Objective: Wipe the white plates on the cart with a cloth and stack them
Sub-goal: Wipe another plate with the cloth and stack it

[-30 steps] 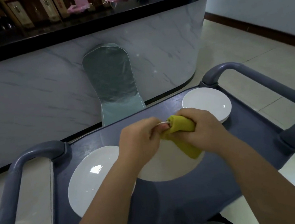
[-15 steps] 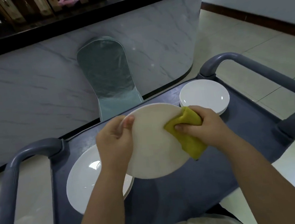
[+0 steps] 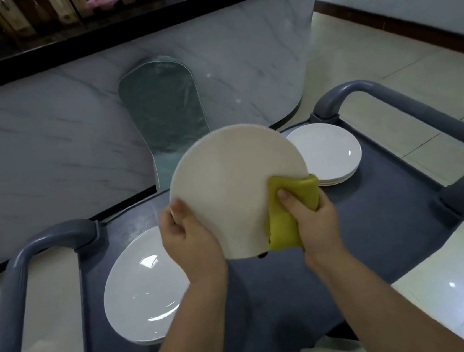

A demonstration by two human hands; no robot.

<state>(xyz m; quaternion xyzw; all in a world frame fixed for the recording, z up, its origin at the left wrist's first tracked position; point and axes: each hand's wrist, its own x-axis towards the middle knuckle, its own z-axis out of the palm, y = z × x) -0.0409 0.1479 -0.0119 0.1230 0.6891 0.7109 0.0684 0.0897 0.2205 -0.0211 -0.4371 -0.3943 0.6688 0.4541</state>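
Head view: the wiping step is in hand. At the centre of the frame a white plate (image 3: 232,187) is held tilted up above the cart (image 3: 268,302), its matt underside toward the camera. The left hand (image 3: 191,238) grips the plate's lower left rim, thumb on the near face. The right hand (image 3: 310,216) pinches a folded yellow cloth (image 3: 285,222) round the lower right rim, thumb pressing the cloth onto the near face. Two stacks of white plates lie on the cart, well apart: the left stack (image 3: 142,290) at lower left and the right stack (image 3: 326,153) right of centre. The held plate looks mid-wipe and not yet stacked. The next move likely calls for running the cloth over the rest of the plate, then lowering it flat and centred onto one stack. I cannot tell which stack holds the wiped plates.
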